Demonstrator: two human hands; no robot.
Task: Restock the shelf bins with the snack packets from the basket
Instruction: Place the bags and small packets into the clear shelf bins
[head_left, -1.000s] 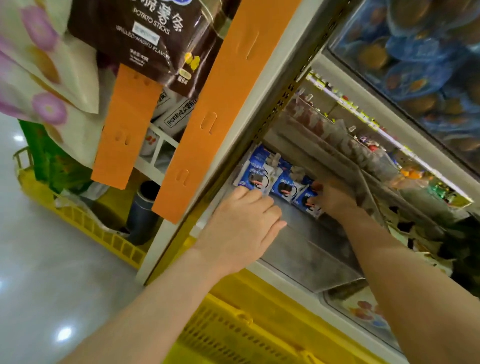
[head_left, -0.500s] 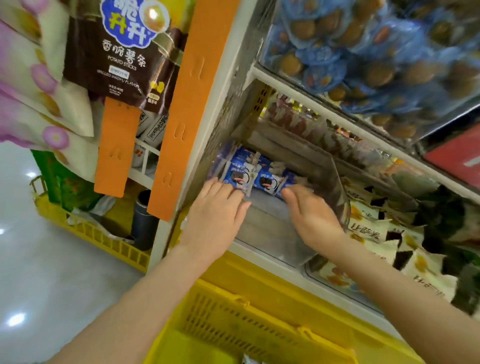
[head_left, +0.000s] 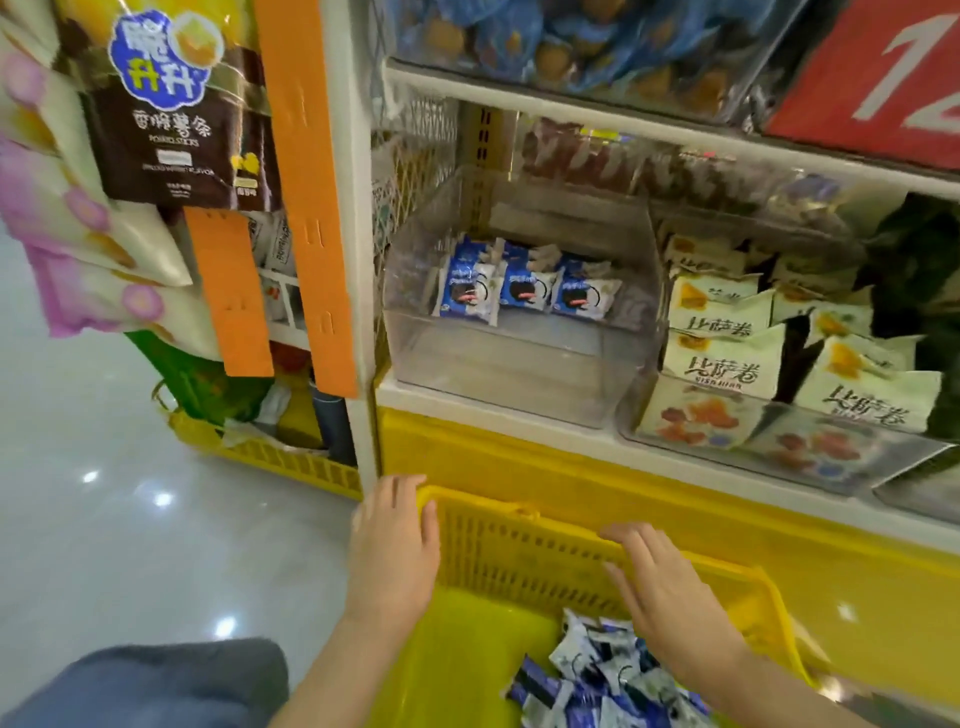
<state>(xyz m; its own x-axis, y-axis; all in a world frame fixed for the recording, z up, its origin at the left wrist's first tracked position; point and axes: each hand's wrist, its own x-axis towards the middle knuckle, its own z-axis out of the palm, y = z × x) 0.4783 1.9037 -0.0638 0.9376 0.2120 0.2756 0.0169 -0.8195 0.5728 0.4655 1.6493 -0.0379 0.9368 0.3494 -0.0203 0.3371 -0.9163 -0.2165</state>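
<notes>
A clear plastic shelf bin (head_left: 498, 395) holds a row of blue-and-white snack packets (head_left: 524, 288) at its back. Below it stands a yellow basket (head_left: 519, 551) with several more blue-and-white packets (head_left: 597, 680) piled in its bottom. My left hand (head_left: 392, 551) hovers over the basket's left rim, fingers apart and empty. Over the basket, above the packet pile, my right hand (head_left: 660, 587) is spread open and holds nothing.
The neighbouring bin (head_left: 779, 447) on the right is full of pale yellow-green packets (head_left: 727, 358). Blue bags fill the shelf above. Orange strips (head_left: 306, 197) and hanging snack bags (head_left: 171, 104) flank the shelf post at left. Another yellow crate (head_left: 291, 457) sits on the glossy floor.
Both hands have drawn back out of the clear bin and down to the basket. The packets stay in a row at the bin's back. The view has tilted down.
</notes>
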